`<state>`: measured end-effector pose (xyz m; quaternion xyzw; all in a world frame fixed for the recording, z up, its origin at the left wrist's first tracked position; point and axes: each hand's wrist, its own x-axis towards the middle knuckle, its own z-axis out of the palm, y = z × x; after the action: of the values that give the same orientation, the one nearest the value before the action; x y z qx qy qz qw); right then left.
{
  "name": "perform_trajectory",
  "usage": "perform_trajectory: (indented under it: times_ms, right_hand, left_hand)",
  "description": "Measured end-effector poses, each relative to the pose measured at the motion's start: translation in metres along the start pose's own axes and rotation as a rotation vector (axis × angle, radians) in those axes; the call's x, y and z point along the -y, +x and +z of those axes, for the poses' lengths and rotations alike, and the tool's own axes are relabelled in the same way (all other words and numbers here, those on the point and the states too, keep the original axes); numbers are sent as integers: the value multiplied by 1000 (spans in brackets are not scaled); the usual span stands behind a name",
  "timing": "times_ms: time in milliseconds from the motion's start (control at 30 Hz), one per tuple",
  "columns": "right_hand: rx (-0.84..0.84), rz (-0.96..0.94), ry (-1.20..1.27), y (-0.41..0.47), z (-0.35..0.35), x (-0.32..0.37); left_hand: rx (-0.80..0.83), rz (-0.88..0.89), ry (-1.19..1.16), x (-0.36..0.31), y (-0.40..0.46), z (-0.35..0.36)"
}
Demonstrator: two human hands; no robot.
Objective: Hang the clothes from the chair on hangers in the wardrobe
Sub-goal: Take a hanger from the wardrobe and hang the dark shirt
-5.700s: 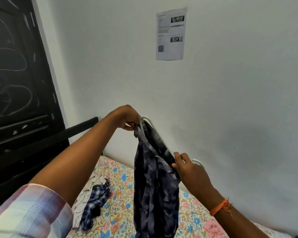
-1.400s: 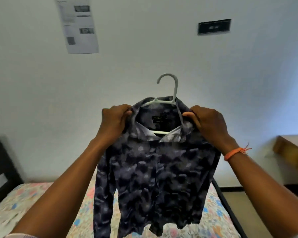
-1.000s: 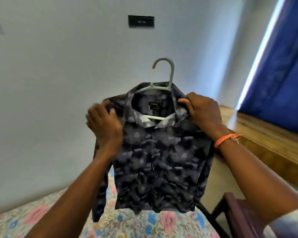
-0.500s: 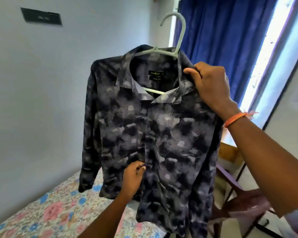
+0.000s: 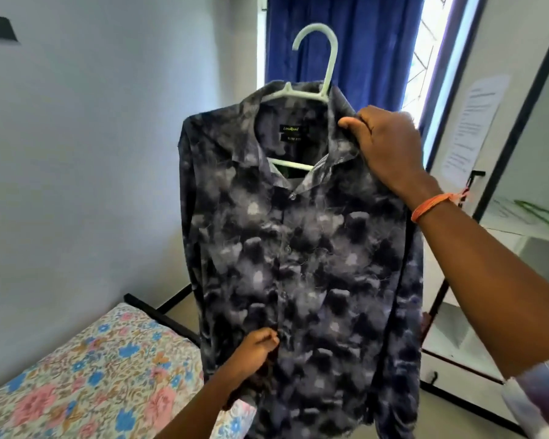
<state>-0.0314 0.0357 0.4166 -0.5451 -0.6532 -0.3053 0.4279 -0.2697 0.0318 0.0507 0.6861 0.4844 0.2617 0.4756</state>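
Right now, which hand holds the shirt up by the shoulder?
The right hand, with the orange wristband, grips the shirt there; the left hand pinches the front placket lower down.

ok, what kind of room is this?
Most likely a bedroom. A bed with a floral sheet sits in the corner, a blue curtain covers a bright window, and an open white wardrobe stands at the right.

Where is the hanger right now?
In the head view the pale hanger sits top centre, inside the collar of the dark patterned shirt, its hook free before the blue curtain, just left of the right hand.
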Motion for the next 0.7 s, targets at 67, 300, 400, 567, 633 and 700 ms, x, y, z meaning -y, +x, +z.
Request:
perform_trajectory:
  times_ms: [67,300,400,567,633,700]
  right_hand:
    - [-11,9,-2,-1,-12,-18]
    - [-42,4,-114,1,-41,-67]
    - [-46,44,-184,-2,-47,-85]
    - [-15,70,-261,-21,-48,-117]
    - [-37,103,-287,-21,-58,-138]
    - [-64,127,-333,-21,-70,-163]
  left_hand:
    - [79,-96,-31,-12,0,19]
    - [195,50,36,-31,5,73]
    - [91,125,203,-27,15,87]
    - [235,30,445,-61,46,110]
    - [481,-108,580,-94,54,117]
    - [701,-145,729,-126,73,127]
